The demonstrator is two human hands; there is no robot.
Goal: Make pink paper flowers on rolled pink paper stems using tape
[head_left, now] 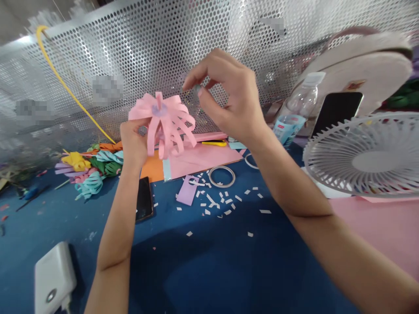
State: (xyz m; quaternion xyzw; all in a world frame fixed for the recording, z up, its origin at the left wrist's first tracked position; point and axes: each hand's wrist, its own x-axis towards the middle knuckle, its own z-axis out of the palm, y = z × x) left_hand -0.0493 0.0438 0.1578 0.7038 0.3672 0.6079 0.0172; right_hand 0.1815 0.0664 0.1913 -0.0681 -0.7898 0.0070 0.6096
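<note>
In my left hand (135,141), closed at its stem side, is a pink paper flower (170,124) made of looped strips with a purple patch at its centre. The flower is held up before the perforated metal panel. My right hand (229,89) is raised to the right of it, apart from the petals. Its thumb and forefinger are curled together in a pinch, with a tiny greyish bit at the tips too small to name. Below lie a purple paper piece (187,190), a white tape ring (221,176) and many white paper scraps (225,205) on the blue table.
Bundled coloured paper strips (90,168) and a dark phone (144,198) are on the left, a white power bank (54,277) nearer. Pink sheets (203,157) and a yellow cutter (214,143) lie behind. A bottle (297,109), second phone (338,111), fan (366,155) and bag (363,65) crowd the right.
</note>
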